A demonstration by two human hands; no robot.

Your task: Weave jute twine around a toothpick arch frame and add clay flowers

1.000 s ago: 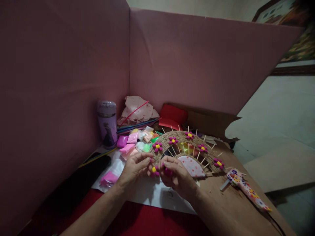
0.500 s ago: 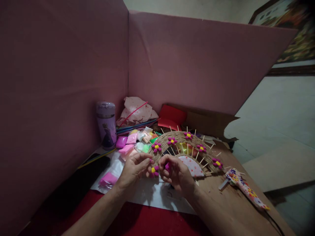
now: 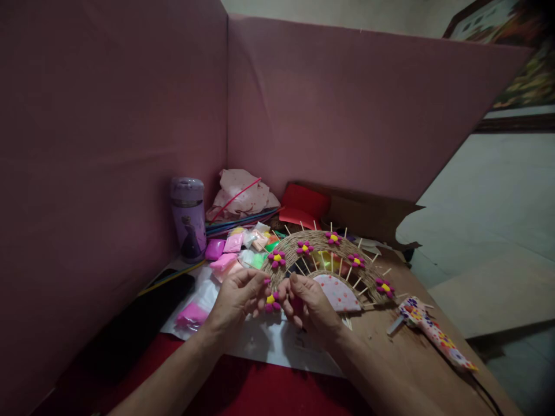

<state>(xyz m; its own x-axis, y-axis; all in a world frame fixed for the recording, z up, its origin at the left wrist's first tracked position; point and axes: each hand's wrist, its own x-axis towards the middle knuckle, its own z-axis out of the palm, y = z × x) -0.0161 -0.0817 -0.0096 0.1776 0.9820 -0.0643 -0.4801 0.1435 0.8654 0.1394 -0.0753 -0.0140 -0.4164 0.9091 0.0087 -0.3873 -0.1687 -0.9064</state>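
Observation:
Between the thumb and finger of my left hand (image 3: 240, 300) is a tiny bit of magenta modelling clay (image 3: 266, 281). My right hand (image 3: 310, 300) is curled around a larger magenta clay lump (image 3: 297, 304), mostly hidden by the fingers. Both hands hover close together in front of a half-round fan (image 3: 288, 245) of woven twine and thin sticks. Several magenta clay flowers with yellow centres, such as one flower (image 3: 333, 238), sit along its twine band. The lowest flower (image 3: 272, 301) shows between my hands. A dotted fabric half-circle (image 3: 336, 292) forms the fan's base.
Bagged coloured clay (image 3: 225, 263) lies left of the fan, near a purple tumbler (image 3: 188, 219). A flower-patterned glue gun (image 3: 433, 332) rests at right with its cord. Behind are crumpled dotted cloth (image 3: 243, 193), red sheet material (image 3: 306, 205) and pink partition walls (image 3: 347, 115).
My right thumb has shifted up and the fingers have loosened and turned, so the clay lump shows less. My left hand stays nearly still. The view has shifted slightly.

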